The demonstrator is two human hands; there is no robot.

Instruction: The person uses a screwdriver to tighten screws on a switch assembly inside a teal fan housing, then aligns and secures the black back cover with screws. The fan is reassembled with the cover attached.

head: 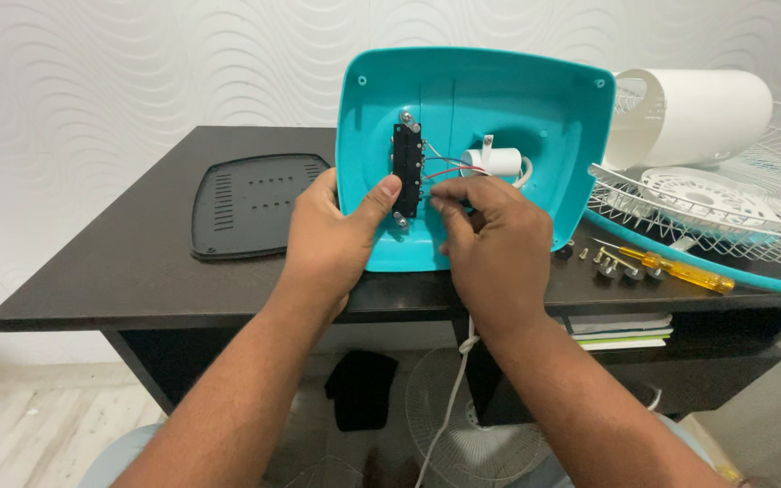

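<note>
Teal fan base [517, 108], propped upright on its edge at centre frame, hollow underside toward the camera, resting on the dark worktop [128, 262]. Left hand [332, 239] wrapped around the base's left rim, thumb pressed flat against the black switch block [406, 172] mounted upright inside the shell. Right hand [490, 244] curled just beside it, fingertips pinched narrow at the thin red and blue wires [449, 167] beside the switch block; whether actually gripping a wire, cannot tell. White cylindrical part [499, 163] seated inside the shell, right of the wires, just above the right hand. White cord [454, 398] dropping from beneath the base, past a knot, toward the bottom of the frame.

Further out, at left of the frame: black vented cover plate [250, 203] lying flat on the worktop, near the left hand but apart from it. At right: small dark screws [612, 267] clustered near the base's lower right corner, yellow-handled screwdriver [680, 269] lying just beside them. Upper right: white motor housing [702, 113] lying on its side, with a white wire fan guard [725, 203] spread below it. Stacked books [621, 330] on the shelf under the worktop, right of the right forearm.
</note>
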